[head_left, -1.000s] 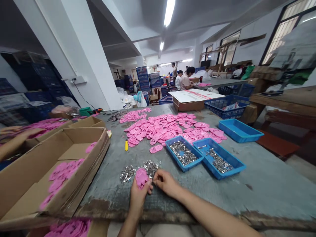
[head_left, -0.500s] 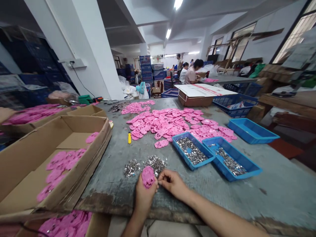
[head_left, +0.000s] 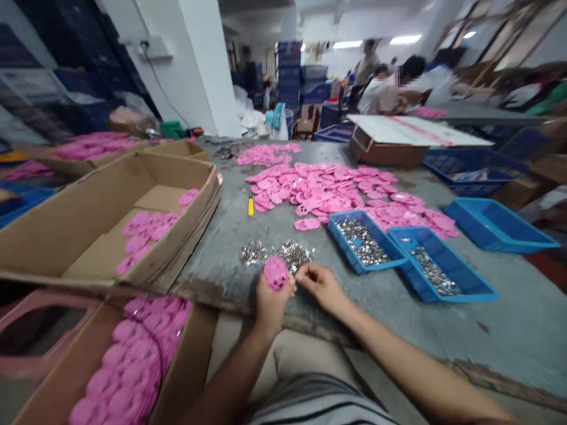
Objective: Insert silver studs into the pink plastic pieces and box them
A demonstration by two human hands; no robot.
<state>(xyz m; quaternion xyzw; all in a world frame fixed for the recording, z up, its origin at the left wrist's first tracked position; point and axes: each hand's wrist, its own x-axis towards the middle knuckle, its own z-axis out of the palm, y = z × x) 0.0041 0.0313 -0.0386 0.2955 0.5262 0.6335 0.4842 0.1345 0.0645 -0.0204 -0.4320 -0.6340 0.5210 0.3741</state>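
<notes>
Left fingers (head_left: 290, 287) grip pink piece (head_left: 275, 273); right fingers (head_left: 306, 271) pinched, contents unclear; metal heaps (head_left: 295, 254) beyond, blue trays (head_left: 380, 267) right.

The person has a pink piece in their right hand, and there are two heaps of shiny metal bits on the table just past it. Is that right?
Not quite: the head view shows the pink piece in the left hand, not the right. The two heaps of shiny metal bits are on the table just past it.
</notes>
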